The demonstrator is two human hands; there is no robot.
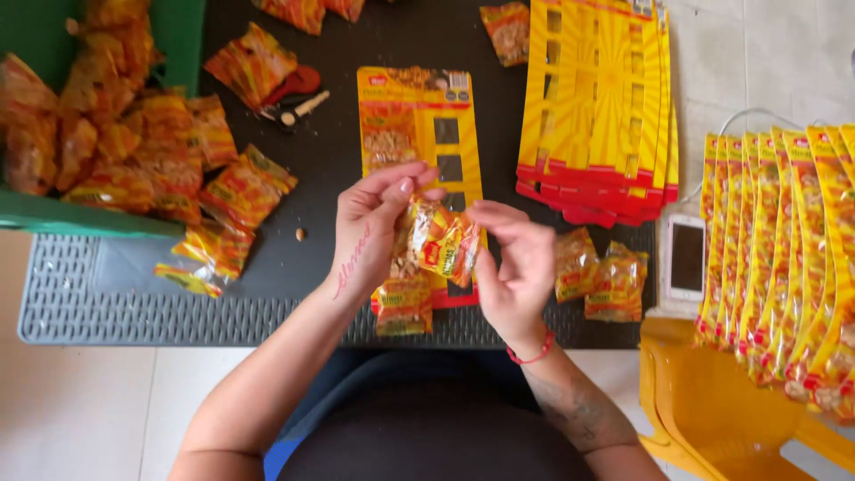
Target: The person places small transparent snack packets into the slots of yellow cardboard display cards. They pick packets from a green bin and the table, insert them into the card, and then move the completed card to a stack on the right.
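Left hand (374, 227) and right hand (517, 267) both pinch one small snack packet (443, 242) between fingertips. Beneath it lies a yellow display card (419, 134) on the dark mat (338, 178).

A dark grey mat (80, 294) bears a yellow display card (419, 134) under the fingers (405, 191), two snack packets (598, 272) right of them, loose packets left.

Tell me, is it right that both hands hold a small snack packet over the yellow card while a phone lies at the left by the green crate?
Not quite. In the head view the phone lies at the right, beside the stacked yellow cards. Both hands, left hand and right hand, do hold the snack packet.
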